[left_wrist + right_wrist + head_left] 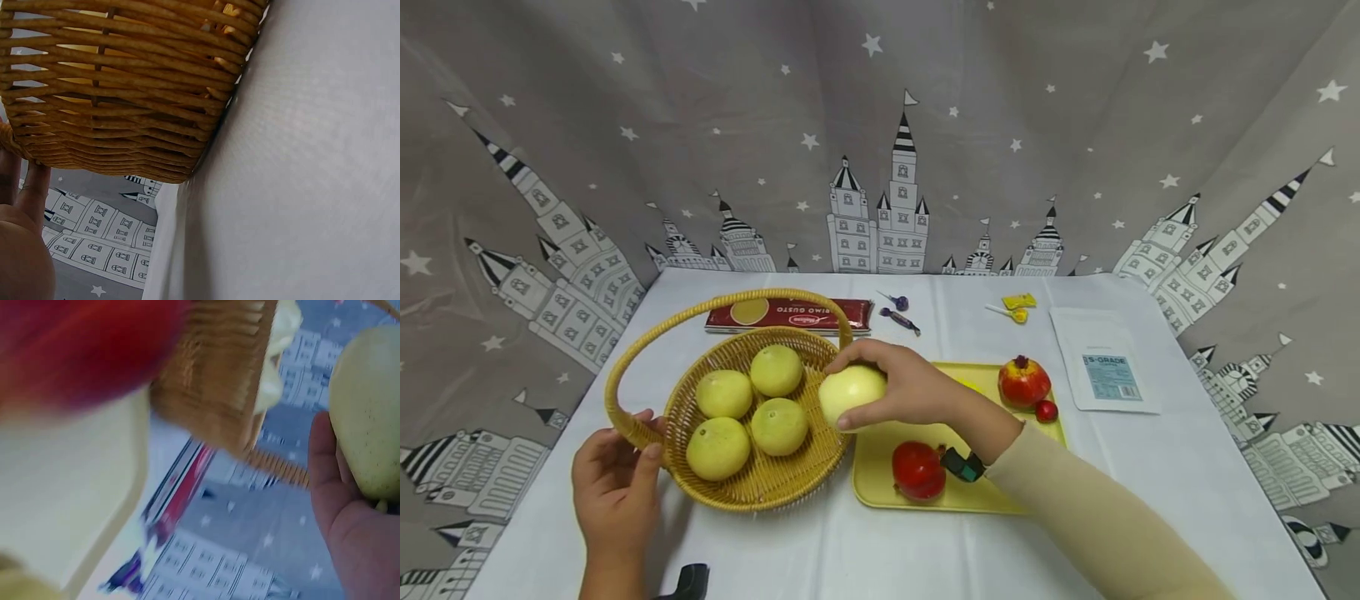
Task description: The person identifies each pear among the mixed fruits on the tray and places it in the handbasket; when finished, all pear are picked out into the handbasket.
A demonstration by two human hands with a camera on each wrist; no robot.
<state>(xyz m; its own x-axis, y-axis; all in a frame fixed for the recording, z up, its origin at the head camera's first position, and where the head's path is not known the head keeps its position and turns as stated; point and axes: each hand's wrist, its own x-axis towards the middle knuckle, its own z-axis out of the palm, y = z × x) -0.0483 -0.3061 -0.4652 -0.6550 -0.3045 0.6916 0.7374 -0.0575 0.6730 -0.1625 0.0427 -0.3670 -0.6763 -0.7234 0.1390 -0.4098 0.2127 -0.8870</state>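
My right hand [898, 387] grips a pale yellow-green pear [850, 393] at the right rim of a wicker basket [775, 492]. Its short stem and speckled skin show in the right wrist view, where the fingers [325, 456] lie along one side. Inside the basket sit several more yellow-green pears [778, 427]. My left hand [617, 483] holds the foot of the tall arched handle [617, 392] on the left, thumb in front. The left wrist view is mostly filled by the woven basket side [125, 106], with the fingers at its edge.
Right of the basket, a yellow tray [880, 492] bears two pomegranates [1024, 382] and a small red fruit [1046, 411]. Behind lie a red packet [790, 315], wrapped candies [898, 320] and a yellow lollipop [1018, 315]. A white pouch [1105, 360] lies far right.
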